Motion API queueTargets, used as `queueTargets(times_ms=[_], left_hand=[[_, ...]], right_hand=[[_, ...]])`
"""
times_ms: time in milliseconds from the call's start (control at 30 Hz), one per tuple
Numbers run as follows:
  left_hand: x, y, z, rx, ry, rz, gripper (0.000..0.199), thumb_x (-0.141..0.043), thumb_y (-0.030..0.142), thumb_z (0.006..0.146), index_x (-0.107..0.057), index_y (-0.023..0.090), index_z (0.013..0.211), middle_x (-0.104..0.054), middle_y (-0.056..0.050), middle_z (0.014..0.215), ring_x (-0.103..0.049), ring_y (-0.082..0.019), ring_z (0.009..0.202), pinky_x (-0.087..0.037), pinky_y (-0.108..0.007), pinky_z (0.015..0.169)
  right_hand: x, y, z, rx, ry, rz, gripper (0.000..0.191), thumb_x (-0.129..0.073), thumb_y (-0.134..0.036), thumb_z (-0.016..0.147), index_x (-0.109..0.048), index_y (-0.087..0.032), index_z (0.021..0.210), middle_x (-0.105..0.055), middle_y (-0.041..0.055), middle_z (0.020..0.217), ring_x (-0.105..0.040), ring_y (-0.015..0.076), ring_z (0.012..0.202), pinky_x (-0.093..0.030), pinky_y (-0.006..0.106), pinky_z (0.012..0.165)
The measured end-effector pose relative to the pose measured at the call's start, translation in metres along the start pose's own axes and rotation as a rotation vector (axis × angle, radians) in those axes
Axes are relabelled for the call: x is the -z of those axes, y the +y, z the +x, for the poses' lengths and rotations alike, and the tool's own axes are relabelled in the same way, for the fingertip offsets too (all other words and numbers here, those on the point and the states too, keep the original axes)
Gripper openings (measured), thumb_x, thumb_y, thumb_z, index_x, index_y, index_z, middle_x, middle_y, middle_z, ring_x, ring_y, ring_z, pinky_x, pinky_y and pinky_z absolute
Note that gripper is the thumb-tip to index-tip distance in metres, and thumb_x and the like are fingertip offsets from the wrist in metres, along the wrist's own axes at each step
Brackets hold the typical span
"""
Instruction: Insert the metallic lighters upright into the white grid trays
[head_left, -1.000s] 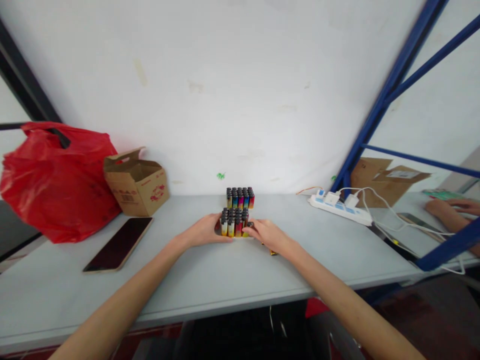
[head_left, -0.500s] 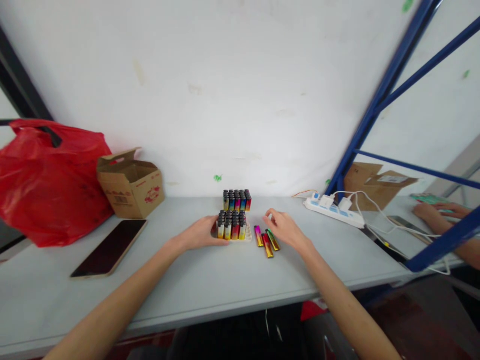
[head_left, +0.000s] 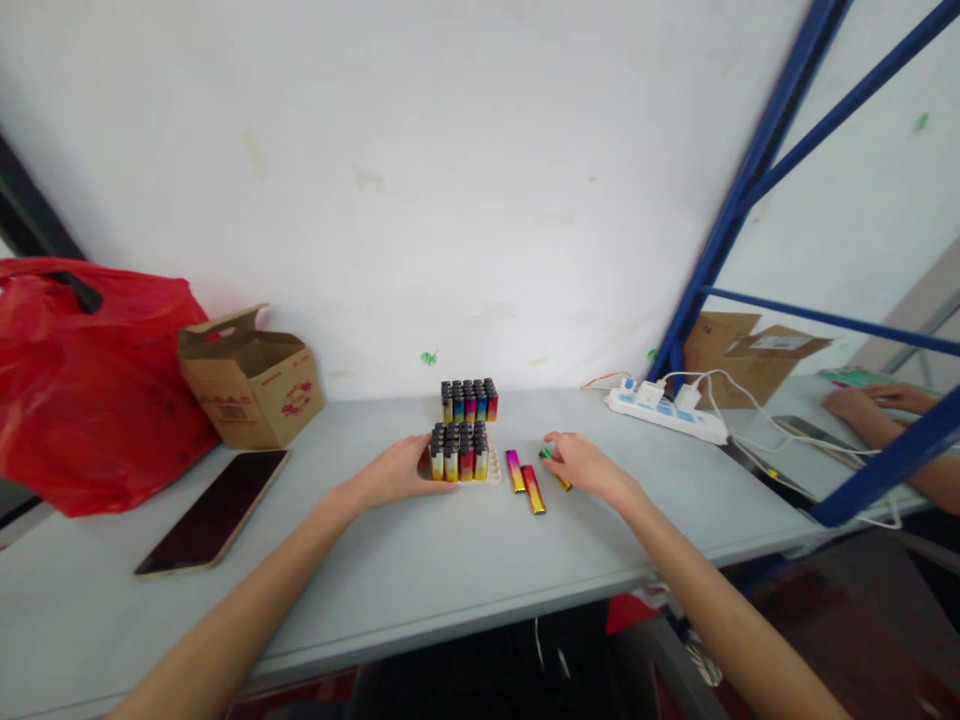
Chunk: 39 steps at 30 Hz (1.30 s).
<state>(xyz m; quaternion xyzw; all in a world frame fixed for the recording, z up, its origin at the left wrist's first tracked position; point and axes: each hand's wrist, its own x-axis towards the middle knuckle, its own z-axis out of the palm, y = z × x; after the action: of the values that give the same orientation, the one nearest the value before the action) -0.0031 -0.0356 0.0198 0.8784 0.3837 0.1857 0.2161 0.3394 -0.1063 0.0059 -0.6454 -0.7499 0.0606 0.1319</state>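
My left hand [head_left: 400,467] is closed around the left side of a white tray [head_left: 493,469], thumb along its front edge. Black-topped lighters [head_left: 459,460] stand upright in it in rows, with bare slots at its right end. Directly behind is a second block of upright lighters [head_left: 469,402] in several colours. To the right, my right hand [head_left: 581,464] pinches a green and gold lighter [head_left: 559,476], partly hidden under the fingers. Between the tray and that hand a pink and gold lighter [head_left: 515,471] and a red and gold lighter [head_left: 533,490] lie flat.
A phone [head_left: 214,512], an open cardboard box [head_left: 251,378] and a red plastic bag [head_left: 105,385] are at left. A power strip [head_left: 666,415] with cables lies at right, beside a blue metal frame [head_left: 712,255]. Beyond it are another person's hands [head_left: 862,408].
My right hand has moved slightly right, and the green and gold lighter has come away from the red one with it. My left hand stays on the tray. The view has shifted a little.
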Motion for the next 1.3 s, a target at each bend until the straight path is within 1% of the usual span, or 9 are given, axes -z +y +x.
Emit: queueTargets(times_ms=[67,167,400,533,700,867,1033,1200,1300], left_hand=[[0.001,0.0,0.0,-0.013,-0.011,-0.019,0.065,-0.08,0.066,0.068,-0.068,0.02,0.112,-0.076,-0.005,0.1,-0.067,-0.025,0.081,-0.052,-0.032,0.069],[0.001,0.0,0.0,-0.006,-0.015,-0.017,0.066,-0.08,0.068,0.068,-0.067,0.019,0.111,-0.076,-0.006,0.1,-0.067,-0.025,0.081,-0.052,-0.032,0.07],[0.003,-0.001,-0.001,-0.007,-0.021,-0.065,0.065,-0.08,0.066,0.067,-0.069,0.018,0.109,-0.077,-0.006,0.096,-0.069,-0.026,0.085,-0.054,-0.032,0.074],[0.01,-0.003,-0.002,-0.012,-0.079,-0.085,0.064,-0.081,0.065,0.067,-0.069,0.018,0.109,-0.077,-0.004,0.097,-0.069,-0.027,0.088,-0.055,-0.032,0.074],[0.013,-0.008,-0.003,-0.004,-0.104,-0.064,0.063,-0.083,0.064,0.067,-0.07,0.018,0.108,-0.077,-0.003,0.1,-0.069,-0.026,0.087,-0.054,-0.031,0.076],[0.015,-0.007,-0.002,0.003,-0.109,-0.075,0.064,-0.085,0.06,0.066,-0.07,0.019,0.113,-0.078,-0.003,0.107,-0.07,-0.028,0.096,-0.056,-0.034,0.083],[0.022,-0.002,0.003,0.009,-0.174,-0.064,0.069,-0.086,0.056,0.066,-0.067,0.018,0.121,-0.077,-0.004,0.114,-0.071,-0.028,0.102,-0.056,-0.034,0.088],[0.031,0.001,0.014,-0.003,-0.255,-0.037,0.079,-0.089,0.052,0.061,-0.065,0.019,0.129,-0.077,-0.005,0.12,-0.071,-0.03,0.107,-0.056,-0.035,0.094],[0.034,0.0,0.022,-0.018,-0.283,-0.06,0.081,-0.091,0.051,0.058,-0.066,0.02,0.128,-0.078,-0.004,0.119,-0.072,-0.031,0.107,-0.056,-0.034,0.094]], right_hand=[[0.004,0.003,0.017,0.033,-0.02,0.051,0.003,-0.066,-0.018,0.091,-0.069,-0.017,0.09,-0.074,0.0128,0.092,-0.068,0.0243,0.088,-0.046,0.031,0.078],[0.012,0.001,0.044,0.063,-0.024,0.135,0.02,-0.06,-0.017,0.095,-0.06,-0.018,0.075,-0.071,0.0076,0.078,-0.068,0.0206,0.076,-0.046,0.028,0.07],[0.006,-0.029,0.081,0.07,-0.076,0.785,0.018,-0.041,-0.037,0.106,-0.049,-0.021,0.106,-0.062,-0.0043,0.076,-0.052,0.0086,0.05,-0.042,0.02,0.051],[-0.012,-0.043,0.076,0.123,-0.001,0.716,0.033,-0.041,-0.049,0.104,-0.053,-0.021,0.094,-0.051,-0.0061,0.066,-0.047,0.0105,0.056,-0.036,0.021,0.053],[-0.02,-0.047,0.066,0.177,0.318,0.559,0.054,-0.042,-0.06,0.099,-0.039,-0.021,0.062,-0.037,-0.0043,0.059,-0.037,0.012,0.061,-0.028,0.026,0.058],[-0.018,-0.049,0.062,0.137,0.418,0.549,0.043,-0.045,-0.045,0.093,-0.032,-0.023,0.059,-0.03,-0.0042,0.057,-0.032,0.012,0.058,-0.022,0.028,0.057],[-0.019,-0.047,0.063,0.152,0.427,0.591,0.041,-0.045,-0.046,0.095,-0.037,-0.023,0.063,-0.037,-0.0044,0.058,-0.037,0.0131,0.06,-0.026,0.028,0.059],[-0.02,-0.041,0.065,0.273,0.211,0.674,0.04,-0.036,-0.051,0.105,-0.053,-0.021,0.084,-0.06,-0.0005,0.076,-0.054,0.0153,0.071,-0.041,0.026,0.067],[-0.02,-0.039,0.065,0.345,0.236,0.536,0.043,-0.037,-0.05,0.107,-0.055,-0.02,0.082,-0.062,0.0022,0.082,-0.056,0.0164,0.077,-0.043,0.028,0.075]])
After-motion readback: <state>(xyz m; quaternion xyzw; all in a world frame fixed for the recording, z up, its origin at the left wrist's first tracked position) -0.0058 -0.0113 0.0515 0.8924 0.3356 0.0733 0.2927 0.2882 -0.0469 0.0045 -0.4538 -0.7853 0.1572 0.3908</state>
